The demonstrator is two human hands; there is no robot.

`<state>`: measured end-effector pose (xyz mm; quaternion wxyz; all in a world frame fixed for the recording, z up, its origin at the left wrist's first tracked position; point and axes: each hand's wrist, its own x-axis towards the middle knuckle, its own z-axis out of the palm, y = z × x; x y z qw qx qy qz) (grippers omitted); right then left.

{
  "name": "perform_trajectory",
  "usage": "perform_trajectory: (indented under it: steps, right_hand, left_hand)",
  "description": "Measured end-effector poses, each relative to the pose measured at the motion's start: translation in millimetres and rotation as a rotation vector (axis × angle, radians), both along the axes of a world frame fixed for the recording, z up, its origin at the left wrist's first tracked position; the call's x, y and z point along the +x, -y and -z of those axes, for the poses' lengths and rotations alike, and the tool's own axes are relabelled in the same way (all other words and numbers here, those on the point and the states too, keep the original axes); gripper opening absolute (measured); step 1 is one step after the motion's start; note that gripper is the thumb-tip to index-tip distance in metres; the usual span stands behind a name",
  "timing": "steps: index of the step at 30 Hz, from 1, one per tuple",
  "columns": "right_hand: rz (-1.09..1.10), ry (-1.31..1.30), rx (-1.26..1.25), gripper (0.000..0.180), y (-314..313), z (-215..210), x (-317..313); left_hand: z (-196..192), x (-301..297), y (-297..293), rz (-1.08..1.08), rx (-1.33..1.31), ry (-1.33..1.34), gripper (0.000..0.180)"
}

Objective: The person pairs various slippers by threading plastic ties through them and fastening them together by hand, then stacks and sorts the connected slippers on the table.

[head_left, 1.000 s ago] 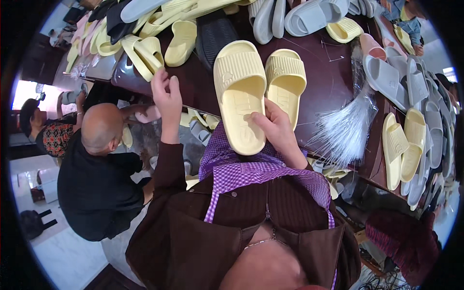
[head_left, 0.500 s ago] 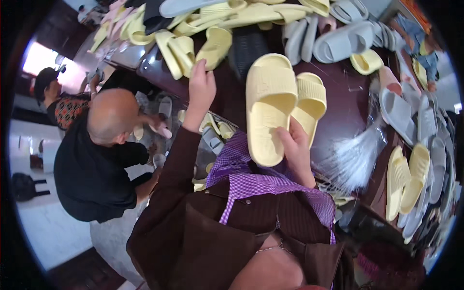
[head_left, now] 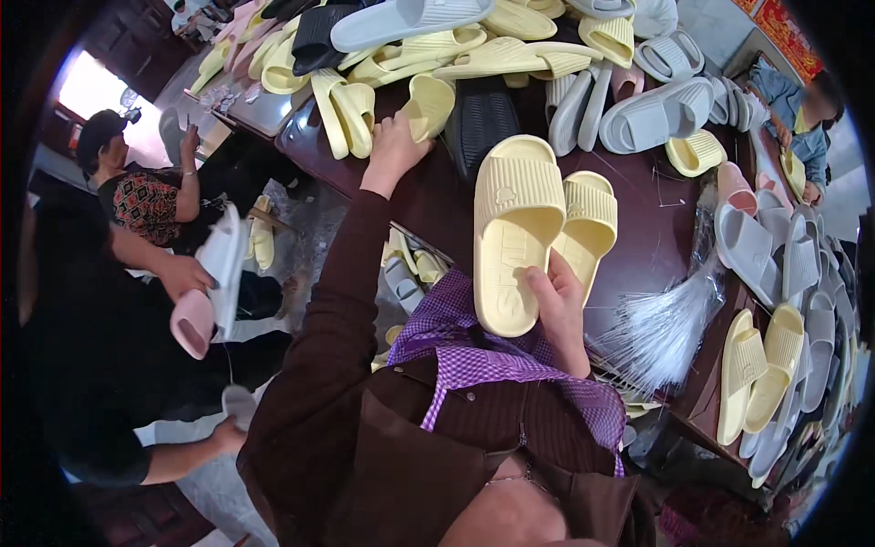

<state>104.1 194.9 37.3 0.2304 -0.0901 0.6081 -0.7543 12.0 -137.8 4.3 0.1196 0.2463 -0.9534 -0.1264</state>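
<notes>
My right hand point(head_left: 561, 305) grips a pale yellow slipper point(head_left: 506, 273), its thumb on the footbed near the heel. Just behind it, a second yellow slipper point(head_left: 592, 214) is partly covered by the first; the same hand appears to hold both. At the table's far left part, my left hand point(head_left: 398, 150) is closed on the lower edge of another yellow slipper point(head_left: 432, 102), with some fingers hidden. Beside that slipper lie a yellow pair point(head_left: 342, 114) and a black slipper point(head_left: 481, 123).
A heap of grey, yellow and black slippers covers the dark red table's point(head_left: 638, 273) far side. A bundle of clear plastic strands point(head_left: 661, 319) lies right of my right hand. More slippers point(head_left: 761, 365) line the right edge. Co-workers sit left; one carries slippers point(head_left: 223, 269).
My left hand has moved onto the single yellow slipper and closed on it. The held slippers stay almost in place. The black-clad co-worker at left has straightened and now carries white and pink slippers.
</notes>
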Motion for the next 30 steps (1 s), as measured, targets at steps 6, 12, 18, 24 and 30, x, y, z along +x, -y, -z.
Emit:
perform_trajectory:
  steps: [6,12,18,24,30]
  right_hand:
    - [0.008,-0.002,-0.019,0.045,-3,3,-1]
    - [0.028,0.026,-0.062,0.04,-1,2,-1]
    - [0.064,0.022,-0.023,0.043,-3,1,-10]
    - [-0.354,0.562,-0.798,0.061,-11,5,-27]
    - [-0.486,0.634,-1.018,0.067,1,7,-23]
  left_hand:
    - [-3,54,-36,0.052,-0.079,-0.315,0.07]
    - [2,143,-68,-0.006,-0.099,-0.399,0.069]
    - [2,178,-69,0.021,0.023,-0.419,0.065]
    - [-29,183,-93,0.233,2.1,-0.505,0.076]
    - [-24,176,-120,0.451,2.452,-0.434,0.086]
